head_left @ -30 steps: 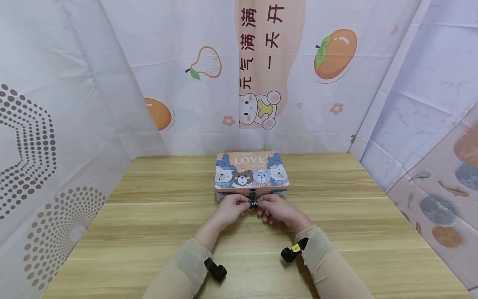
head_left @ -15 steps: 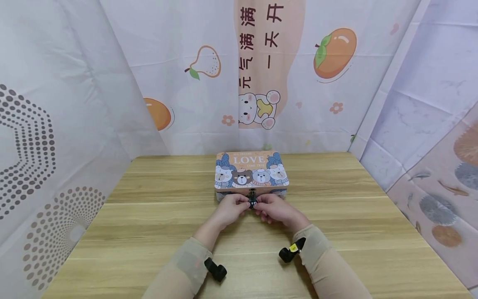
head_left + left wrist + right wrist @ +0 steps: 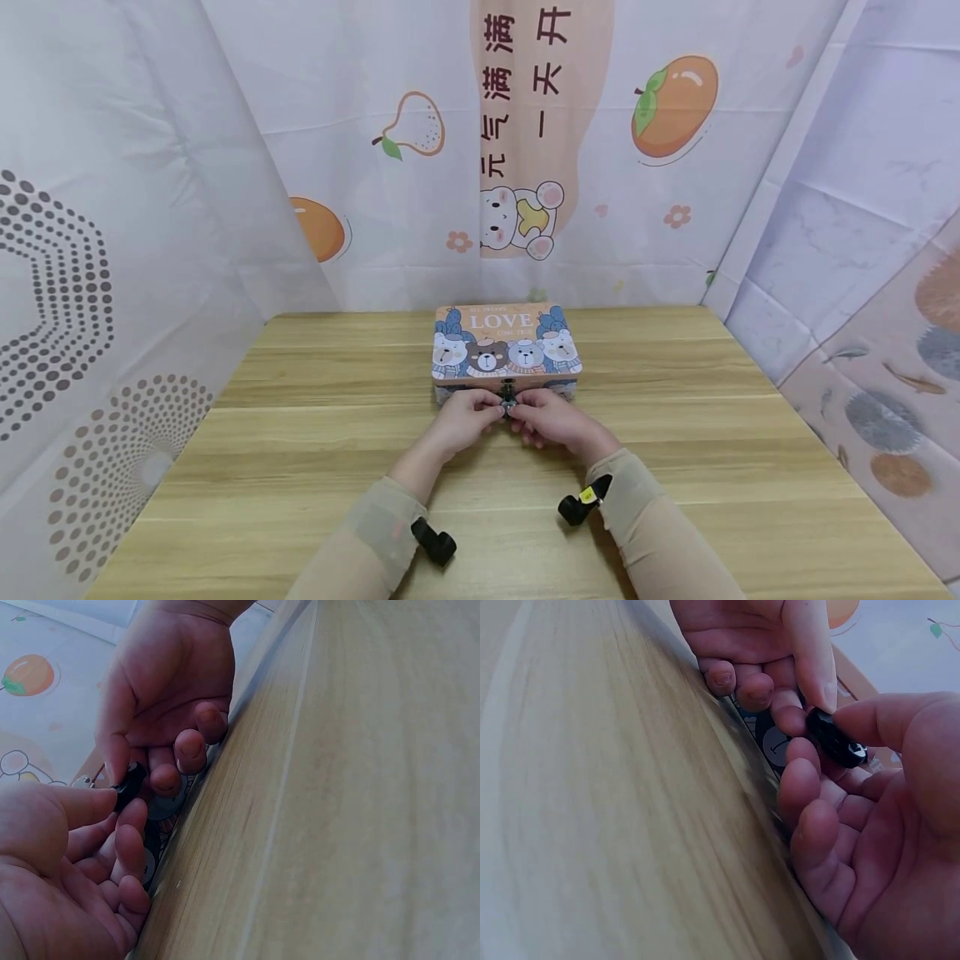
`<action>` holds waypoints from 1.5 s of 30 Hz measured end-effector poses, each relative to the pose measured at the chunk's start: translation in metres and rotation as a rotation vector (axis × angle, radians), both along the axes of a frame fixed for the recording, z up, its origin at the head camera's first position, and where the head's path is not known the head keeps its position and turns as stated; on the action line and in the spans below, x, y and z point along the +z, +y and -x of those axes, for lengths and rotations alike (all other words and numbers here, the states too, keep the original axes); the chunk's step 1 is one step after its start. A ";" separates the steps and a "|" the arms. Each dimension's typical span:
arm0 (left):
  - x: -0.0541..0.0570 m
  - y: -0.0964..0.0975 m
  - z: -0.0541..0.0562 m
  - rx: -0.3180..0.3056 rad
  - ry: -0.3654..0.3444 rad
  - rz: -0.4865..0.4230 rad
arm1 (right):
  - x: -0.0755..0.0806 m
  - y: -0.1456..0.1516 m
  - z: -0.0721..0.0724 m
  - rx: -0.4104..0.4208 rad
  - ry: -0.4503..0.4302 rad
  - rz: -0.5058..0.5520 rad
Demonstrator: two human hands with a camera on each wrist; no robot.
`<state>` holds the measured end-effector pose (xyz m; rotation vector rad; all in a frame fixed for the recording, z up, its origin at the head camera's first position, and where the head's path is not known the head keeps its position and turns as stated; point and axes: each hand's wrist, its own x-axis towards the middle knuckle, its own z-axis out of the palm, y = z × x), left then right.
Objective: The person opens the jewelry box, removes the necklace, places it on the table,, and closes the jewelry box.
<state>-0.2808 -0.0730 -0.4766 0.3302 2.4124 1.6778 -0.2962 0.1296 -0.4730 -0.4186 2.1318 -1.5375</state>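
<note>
A tin box (image 3: 506, 342) printed with bears and the word LOVE stands with its lid down. At the front clasp hangs a small black padlock (image 3: 831, 739), mostly covered by fingers in the head view. My left hand (image 3: 463, 419) pinches the padlock from the left between thumb and fingers. From the right, my right hand (image 3: 558, 421) pinches it too, thumb on its face and the other fingers curled below. Both thumb tips nearly meet on the padlock in the left wrist view, where the far hand's lower fingers hang loosely bent.
The box sits near the back edge of a wooden table (image 3: 315, 467). Behind it hangs a printed curtain (image 3: 420, 217), with more cloth at both sides. Each forearm carries a black wrist camera (image 3: 433, 542).
My right hand has shifted slightly left, its thumb and fingers now closer in on the padlock. The left hand and the box have stayed in place.
</note>
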 end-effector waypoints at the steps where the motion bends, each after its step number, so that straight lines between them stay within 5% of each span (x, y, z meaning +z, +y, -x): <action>1: 0.000 0.000 0.000 0.000 0.000 0.000 | 0.000 0.000 0.000 0.002 -0.003 0.001; 24: -0.004 0.001 0.000 0.005 0.000 -0.015 | -0.002 -0.003 -0.001 0.010 0.014 -0.021; 34: -0.003 -0.001 0.002 0.007 0.000 0.007 | 0.000 0.003 0.000 -0.035 -0.087 0.082; 45: -0.001 -0.001 0.001 0.012 -0.009 0.017 | 0.001 0.002 -0.001 0.012 -0.012 0.025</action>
